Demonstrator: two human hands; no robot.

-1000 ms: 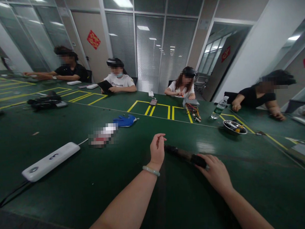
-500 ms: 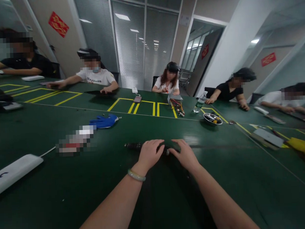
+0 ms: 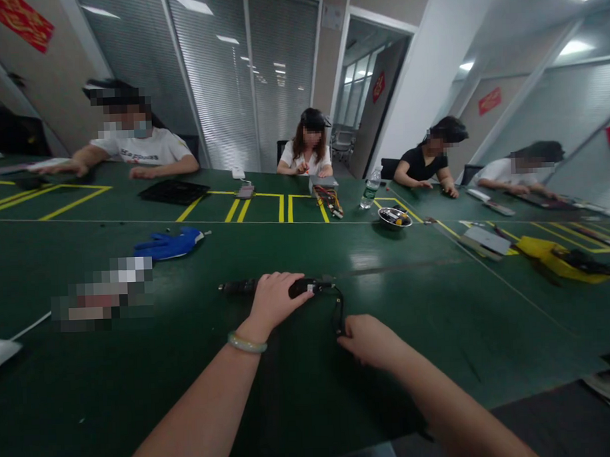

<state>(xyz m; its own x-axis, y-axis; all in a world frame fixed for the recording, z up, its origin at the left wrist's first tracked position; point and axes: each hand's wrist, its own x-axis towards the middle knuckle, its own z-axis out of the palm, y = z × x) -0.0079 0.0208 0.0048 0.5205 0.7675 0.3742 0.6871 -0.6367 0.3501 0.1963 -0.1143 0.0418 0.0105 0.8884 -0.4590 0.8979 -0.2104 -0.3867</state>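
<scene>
Grasping black corded device with left hand, right hand open beside cable

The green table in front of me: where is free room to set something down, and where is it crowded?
Free: the green table between the steel bowl and your right hand, and the patch between the blue glove and your left hand. Crowded: around the bottle and wires.
</scene>
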